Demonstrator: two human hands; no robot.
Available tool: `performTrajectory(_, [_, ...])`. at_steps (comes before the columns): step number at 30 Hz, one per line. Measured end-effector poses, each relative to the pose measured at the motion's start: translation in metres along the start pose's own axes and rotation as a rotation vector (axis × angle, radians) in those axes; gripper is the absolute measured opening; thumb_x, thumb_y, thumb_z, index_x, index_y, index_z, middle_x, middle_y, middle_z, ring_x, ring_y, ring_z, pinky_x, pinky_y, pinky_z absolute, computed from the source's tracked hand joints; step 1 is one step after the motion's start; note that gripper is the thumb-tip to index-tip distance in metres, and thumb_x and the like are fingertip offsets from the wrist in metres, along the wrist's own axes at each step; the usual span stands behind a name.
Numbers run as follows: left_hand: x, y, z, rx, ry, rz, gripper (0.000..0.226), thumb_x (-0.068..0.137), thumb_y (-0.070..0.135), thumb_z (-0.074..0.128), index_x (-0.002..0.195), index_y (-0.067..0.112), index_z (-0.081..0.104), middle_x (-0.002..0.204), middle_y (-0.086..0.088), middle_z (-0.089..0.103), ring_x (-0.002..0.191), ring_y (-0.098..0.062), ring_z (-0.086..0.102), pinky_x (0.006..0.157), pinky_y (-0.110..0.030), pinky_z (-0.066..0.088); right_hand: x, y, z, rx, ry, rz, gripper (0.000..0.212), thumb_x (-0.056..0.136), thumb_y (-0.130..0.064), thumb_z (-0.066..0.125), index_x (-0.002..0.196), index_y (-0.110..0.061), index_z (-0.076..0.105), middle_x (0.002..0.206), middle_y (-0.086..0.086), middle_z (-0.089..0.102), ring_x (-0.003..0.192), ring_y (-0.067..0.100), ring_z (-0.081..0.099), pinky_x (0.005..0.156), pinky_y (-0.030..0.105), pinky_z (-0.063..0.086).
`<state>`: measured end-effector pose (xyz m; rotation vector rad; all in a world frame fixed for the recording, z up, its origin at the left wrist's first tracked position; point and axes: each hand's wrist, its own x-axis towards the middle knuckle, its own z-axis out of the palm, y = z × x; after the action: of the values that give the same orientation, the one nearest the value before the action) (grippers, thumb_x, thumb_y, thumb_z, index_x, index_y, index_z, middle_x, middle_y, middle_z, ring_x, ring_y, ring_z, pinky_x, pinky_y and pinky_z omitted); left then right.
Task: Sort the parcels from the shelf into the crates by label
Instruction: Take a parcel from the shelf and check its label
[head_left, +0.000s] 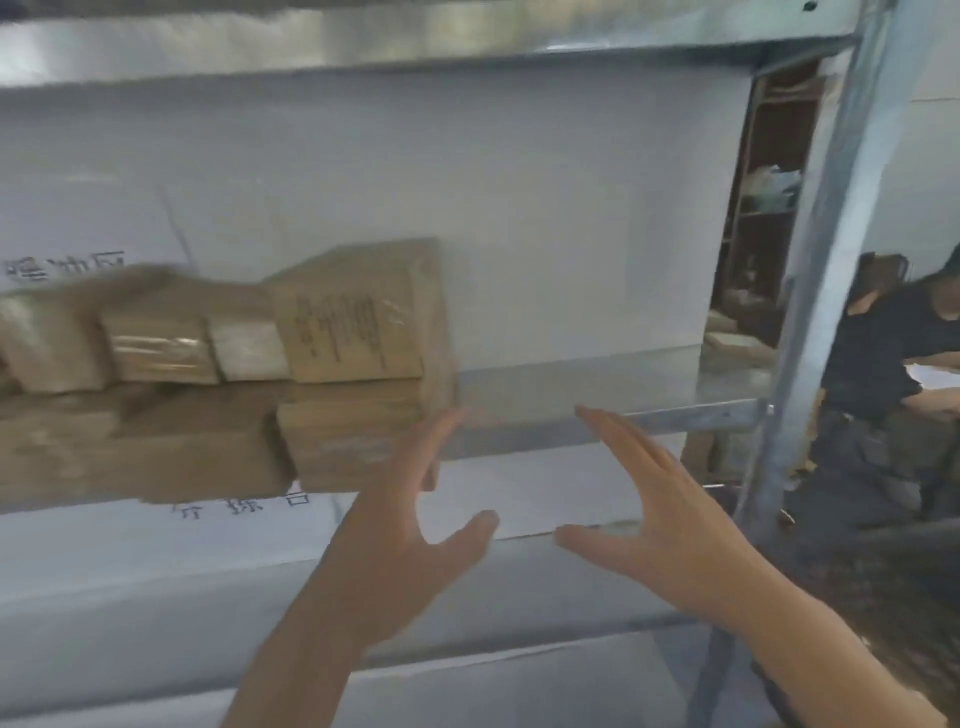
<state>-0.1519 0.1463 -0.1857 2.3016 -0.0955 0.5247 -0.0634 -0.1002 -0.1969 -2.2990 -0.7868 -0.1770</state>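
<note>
Seemingly at the picking step, both hands rise from the bottom of the frame toward a metal shelf (613, 387) whose bare ledge crosses the middle right; the left hand (410, 540) has straight, spread fingers, and its fingertips reach the right edge of the parcels (249, 384), brown cardboard boxes stacked at middle left, though blur hides whether they touch; the right hand (660, 514) is likewise flat and holds nothing, hovering just to the right over the bare ledge; a printed label faces out on the upper right parcel (358, 322), its text too blurred to read; no crates are in view; a seated person (883, 374) in dark clothing is at the far right beyond the shelf post (831, 208); the next move probably calls for closing both hands on the end parcel, then reading its label.
</note>
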Motion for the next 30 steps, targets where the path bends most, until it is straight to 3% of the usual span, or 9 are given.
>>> performTrajectory(6, [-0.012, -0.005, -0.079, -0.068, 0.049, 0.149, 0.07, 0.088, 0.034, 0.072, 0.147, 0.058, 0.041, 0.144, 0.025, 0.055, 0.136, -0.003, 0.052, 0.108, -0.039, 0.049, 0.044, -0.072, 0.045, 0.039, 0.028, -0.091, 0.105, 0.064, -0.092, 0.055, 0.152, -0.07, 0.003, 0.162, -0.043, 0.008, 0.149, -0.005, 0.025, 0.115, 0.035, 0.037])
performTrajectory(10, [0.003, -0.01, -0.117, -0.107, 0.185, 0.221, 0.059, 0.088, 0.037, 0.068, 0.144, 0.048, 0.051, 0.144, 0.019, 0.057, 0.137, -0.009, 0.053, 0.105, -0.039, 0.052, 0.065, -0.097, 0.045, 0.113, 0.039, -0.122, 0.105, 0.063, -0.098, 0.054, 0.153, -0.069, 0.008, 0.16, -0.045, 0.012, 0.149, -0.013, 0.019, 0.118, 0.031, 0.03])
performTrajectory(15, [0.052, -0.016, -0.15, -0.07, 0.393, 0.134, 0.053, 0.096, 0.047, 0.065, 0.145, 0.056, 0.044, 0.147, 0.035, 0.046, 0.141, 0.005, 0.042, 0.118, -0.041, 0.04, 0.109, -0.121, 0.029, 0.216, 0.09, -0.139, 0.101, 0.069, -0.098, 0.048, 0.157, -0.062, 0.015, 0.143, -0.059, 0.017, 0.132, -0.035, 0.013, 0.11, 0.019, 0.022])
performTrajectory(17, [0.071, -0.013, -0.155, -0.079, 0.401, 0.055, 0.051, 0.099, 0.053, 0.058, 0.147, 0.057, 0.04, 0.151, 0.033, 0.043, 0.139, 0.004, 0.042, 0.119, -0.037, 0.037, 0.128, -0.132, 0.021, 0.277, 0.076, -0.115, 0.1, 0.07, -0.1, 0.044, 0.158, -0.06, 0.017, 0.148, -0.052, 0.021, 0.138, -0.025, 0.021, 0.115, 0.025, 0.023])
performTrajectory(19, [0.086, -0.01, -0.156, -0.082, 0.38, -0.017, 0.05, 0.098, 0.061, 0.05, 0.147, 0.059, 0.038, 0.151, 0.028, 0.044, 0.132, 0.001, 0.047, 0.113, -0.033, 0.037, 0.145, -0.141, 0.015, 0.331, 0.086, -0.077, 0.117, 0.058, -0.109, 0.035, 0.16, -0.054, 0.021, 0.156, -0.038, 0.028, 0.145, -0.01, 0.027, 0.121, 0.032, 0.025])
performTrajectory(22, [0.102, -0.004, -0.151, -0.077, 0.323, -0.107, 0.051, 0.096, 0.073, 0.04, 0.146, 0.061, 0.036, 0.144, 0.024, 0.046, 0.124, -0.002, 0.046, 0.103, -0.029, 0.032, 0.167, -0.152, 0.011, 0.395, 0.095, -0.025, 0.129, 0.049, -0.114, 0.026, 0.157, -0.046, 0.038, 0.157, -0.023, 0.045, 0.145, 0.004, 0.041, 0.121, 0.038, 0.032])
performTrajectory(25, [0.113, -0.002, -0.146, 0.012, 0.323, -0.143, 0.048, 0.101, 0.068, 0.035, 0.144, 0.049, 0.047, 0.131, 0.019, 0.055, 0.114, -0.005, 0.048, 0.097, -0.028, 0.033, 0.178, -0.162, 0.01, 0.449, 0.043, 0.02, 0.095, 0.074, -0.099, 0.03, 0.144, -0.041, 0.057, 0.133, -0.019, 0.066, 0.107, -0.011, 0.06, 0.085, 0.009, 0.041])
performTrajectory(27, [0.117, -0.002, -0.143, 0.057, 0.306, -0.181, 0.047, 0.103, 0.065, 0.036, 0.142, 0.044, 0.052, 0.132, 0.016, 0.059, 0.12, -0.01, 0.053, 0.099, -0.032, 0.039, 0.182, -0.166, 0.011, 0.475, 0.037, 0.036, 0.066, 0.091, -0.082, 0.036, 0.132, -0.039, 0.066, 0.11, -0.019, 0.073, 0.081, -0.013, 0.063, 0.059, 0.006, 0.041])
performTrajectory(30, [0.122, -0.005, -0.142, 0.078, 0.291, -0.225, 0.053, 0.1, 0.067, 0.045, 0.146, 0.043, 0.05, 0.143, 0.013, 0.057, 0.129, -0.012, 0.053, 0.106, -0.035, 0.043, 0.188, -0.164, 0.016, 0.495, 0.062, 0.069, 0.048, 0.101, -0.065, 0.044, 0.131, -0.033, 0.066, 0.101, -0.019, 0.071, 0.077, -0.01, 0.064, 0.047, 0.004, 0.04])
